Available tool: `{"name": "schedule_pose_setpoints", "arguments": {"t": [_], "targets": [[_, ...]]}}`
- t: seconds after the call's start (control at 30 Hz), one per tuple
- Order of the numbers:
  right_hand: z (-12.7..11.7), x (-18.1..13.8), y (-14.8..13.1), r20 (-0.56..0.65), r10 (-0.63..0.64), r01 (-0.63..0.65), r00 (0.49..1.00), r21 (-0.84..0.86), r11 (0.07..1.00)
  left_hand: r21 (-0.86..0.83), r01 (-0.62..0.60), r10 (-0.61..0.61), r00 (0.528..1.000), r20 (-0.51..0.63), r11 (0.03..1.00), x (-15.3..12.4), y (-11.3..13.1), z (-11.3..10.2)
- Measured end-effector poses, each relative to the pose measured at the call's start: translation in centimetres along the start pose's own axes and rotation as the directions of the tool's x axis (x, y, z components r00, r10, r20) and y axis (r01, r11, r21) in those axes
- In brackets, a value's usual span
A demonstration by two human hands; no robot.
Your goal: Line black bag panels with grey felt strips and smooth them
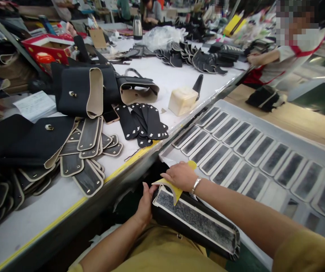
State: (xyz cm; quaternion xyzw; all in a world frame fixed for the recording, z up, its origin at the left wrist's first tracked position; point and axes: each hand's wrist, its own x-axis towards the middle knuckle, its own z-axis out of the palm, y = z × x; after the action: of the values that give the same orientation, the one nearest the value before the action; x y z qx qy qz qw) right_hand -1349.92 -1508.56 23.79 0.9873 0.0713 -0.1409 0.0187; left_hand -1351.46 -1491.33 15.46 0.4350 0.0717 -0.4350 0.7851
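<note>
A black bag body (196, 223) lies across my lap, its long base facing up. The base has a grey, mottled centre strip framed by a pale border. My left hand (144, 204) grips the near-left end of this bag body, thumb up along its edge. In my right hand (181, 176) is a bent yellow sheet (176, 192) with a pale edge, closed under the fingers. Its lower tip rests over the end of the grey strip, and a rounded yellow end shows beyond the knuckles. A silver bracelet sits on the right wrist.
A tray (168, 154) of rounded black panels with pale borders stands to the right. On the white table (49, 206) lie black bag bodies (77, 90), strap pieces (87, 177), black tabs (142, 121), a phone (111, 116) and a cream block (182, 101). Another person (281, 60) works at far right.
</note>
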Motion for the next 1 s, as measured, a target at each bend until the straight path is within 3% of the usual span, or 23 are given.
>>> {"name": "schedule_pose_setpoints", "arguments": {"t": [0.23,0.33,0.47,0.67,1.0], "targets": [[-0.3,4.0,0.4,-0.017,-0.358,0.357,0.934,-0.012,0.934,-0.150,0.130,-0.129,0.991,0.020,0.980,0.5,1.4,0.5],[-0.1,4.5,0.7,-0.033,-0.449,0.449,0.893,-0.008,0.894,-0.098,0.089,-0.096,0.993,-0.070,0.991,0.6,1.1,0.5],[0.4,4.8,0.8,-0.089,-0.544,0.543,0.835,-0.031,0.839,0.089,0.006,0.014,0.976,-0.218,0.996,0.5,0.1,-0.4],[0.9,5.0,1.0,-0.147,-0.580,0.582,0.801,-0.034,0.812,0.374,-0.022,0.164,0.922,-0.352,0.927,0.6,-0.9,-2.7],[1.2,4.7,1.5,-0.198,-0.553,0.563,0.809,-0.009,0.826,0.437,-0.021,0.189,0.919,-0.346,0.899,0.8,-1.5,-3.7]]}}
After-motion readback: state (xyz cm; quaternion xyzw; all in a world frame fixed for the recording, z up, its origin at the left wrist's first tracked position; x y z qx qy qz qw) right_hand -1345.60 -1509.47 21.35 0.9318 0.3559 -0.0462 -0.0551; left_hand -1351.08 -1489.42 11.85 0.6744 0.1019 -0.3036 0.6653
